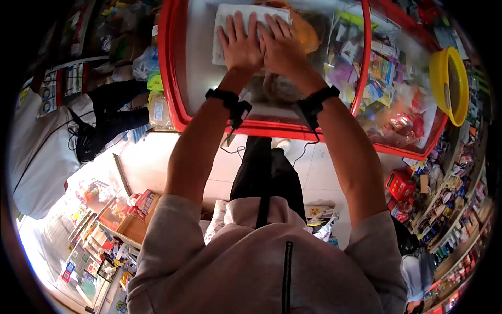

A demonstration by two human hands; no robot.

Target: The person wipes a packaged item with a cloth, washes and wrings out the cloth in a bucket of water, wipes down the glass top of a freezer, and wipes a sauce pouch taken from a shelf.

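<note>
My left hand (241, 48) lies flat with its fingers spread on a folded white cloth (220, 36). Beside it, my right hand (284, 48) also rests flat, its fingers stretched over the cloth's right side, and the two thumbs meet. Under both hands is the glass top (201, 68) of a chest freezer with a red frame (170, 63). An orange-brown item (305, 34) shows by the cloth's right edge, seemingly beneath the glass. Each wrist wears a black strap with a cable.
Colourful packages (379, 78) show through the freezer's right part. A yellow basin (464, 86) stands at its right edge. Shelves of goods (455, 183) run along the right. Another person's pale clothing (44, 152) is at the left, and a wooden display box (137, 222) stands lower left.
</note>
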